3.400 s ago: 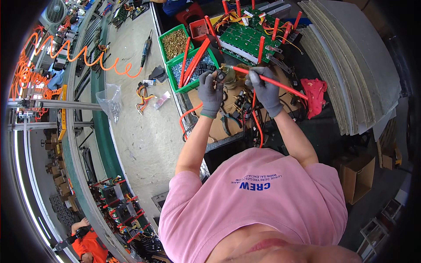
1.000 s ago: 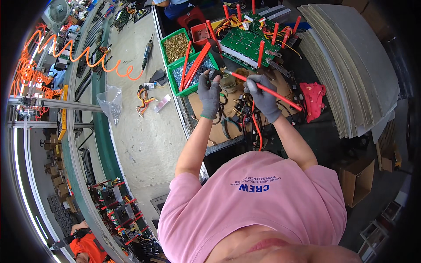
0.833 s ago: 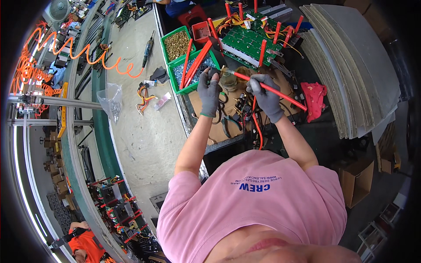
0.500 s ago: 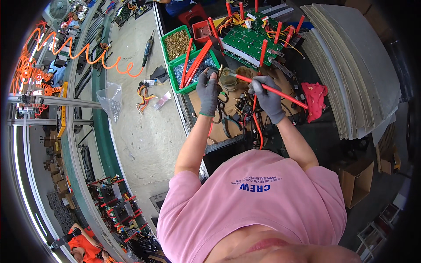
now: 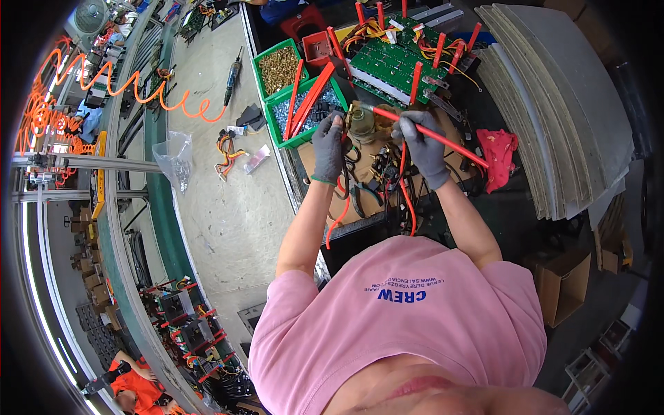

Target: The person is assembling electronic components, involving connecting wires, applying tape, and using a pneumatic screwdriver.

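Note:
My left hand, in a grey glove, is closed around a dark cable end with a small brass-coloured fitting beside the jar. My right hand, gloved too, grips a red-handled brush slanting down to the right. The brush tip is close to the fitting; whether they touch, I cannot tell. Below the tip stands a glass jar. Between my hands lie several dark cables with brass ends on cardboard. A red cable hangs below my left hand. Pliers lie near my left wrist.
Green bins of small metal parts stand at the left, red strips across one. Beyond the jar sits a green circuit board with upright red strips. A pink cloth and stacked grey sheets are at the right.
The brush tip has moved up and left from the jar's mouth toward the brass fitting. More of the red cable shows below my left hand.

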Tool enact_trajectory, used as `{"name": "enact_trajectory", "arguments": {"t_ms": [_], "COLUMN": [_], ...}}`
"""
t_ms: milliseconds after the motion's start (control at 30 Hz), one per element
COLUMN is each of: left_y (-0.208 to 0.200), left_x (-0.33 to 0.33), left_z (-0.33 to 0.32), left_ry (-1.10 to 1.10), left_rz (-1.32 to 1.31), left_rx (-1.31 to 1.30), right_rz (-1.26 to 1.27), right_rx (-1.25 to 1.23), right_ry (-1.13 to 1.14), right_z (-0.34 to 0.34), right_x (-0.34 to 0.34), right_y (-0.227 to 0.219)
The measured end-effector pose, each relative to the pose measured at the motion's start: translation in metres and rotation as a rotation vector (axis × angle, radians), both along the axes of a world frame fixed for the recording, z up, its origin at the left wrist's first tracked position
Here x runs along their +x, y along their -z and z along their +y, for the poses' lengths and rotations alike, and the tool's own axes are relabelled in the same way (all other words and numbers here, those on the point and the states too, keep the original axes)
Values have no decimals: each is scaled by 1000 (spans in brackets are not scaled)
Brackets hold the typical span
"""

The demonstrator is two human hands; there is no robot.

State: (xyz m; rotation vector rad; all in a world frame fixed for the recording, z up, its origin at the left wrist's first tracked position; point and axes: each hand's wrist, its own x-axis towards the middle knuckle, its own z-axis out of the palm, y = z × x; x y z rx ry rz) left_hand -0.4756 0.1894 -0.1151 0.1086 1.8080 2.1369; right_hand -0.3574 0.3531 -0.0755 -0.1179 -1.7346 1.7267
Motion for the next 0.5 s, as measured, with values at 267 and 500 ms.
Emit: {"name": "enact_trajectory", "arguments": {"t_ms": [267,500], "left_y": [-17,-11], "left_x": [3,2], "left_z": [0,2], "left_ry": [-5,-17], "left_rz": [-22,8], "left_rx": [4,-8], "right_rz": [-62,-51], "right_rx": [-60,-47], "right_ry": [-15,-52], "right_z": [1,-3], "right_x": [4,-5], "right_y": [13,0]}}
